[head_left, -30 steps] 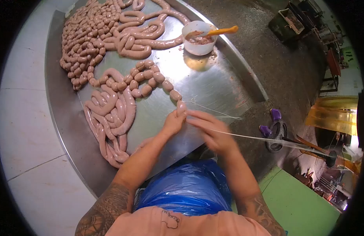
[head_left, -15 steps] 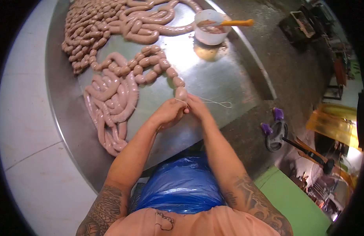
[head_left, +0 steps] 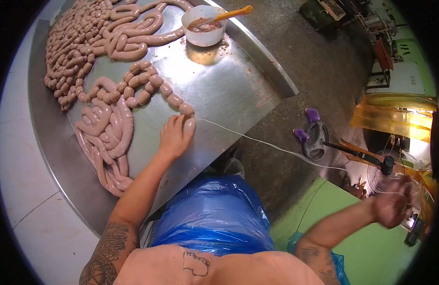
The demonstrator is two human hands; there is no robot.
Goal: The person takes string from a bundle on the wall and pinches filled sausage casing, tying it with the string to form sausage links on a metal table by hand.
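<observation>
Steel table: left grip clasps sausage; right grip has swung away, seemingly clutching string.

Beyond the grip of the left hand, one white pot is holding one orange-handled utensil; rightward, one string is trailing and two purple objects are showing.

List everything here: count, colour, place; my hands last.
Metal table: one, silver, centre left
Sausage links: uncountable, pinkish, upper left to centre
Sausage coils: two heaps, pinkish, left, top
Bowl: one, white, table's far side
Utensil: one, orange-handled, in bowl
String: one, white, from links toward right
Fan: one, black, right
Objects: two, purple, by fan
Sheet: one, yellow, right
Tiles: several, white, left
Surface: one, green, lower right
Clutter: uncountable, mixed, right
Apron: one, blue, your front
Left hand: one, bare, on links
Right hand: one, blurred, far right
</observation>
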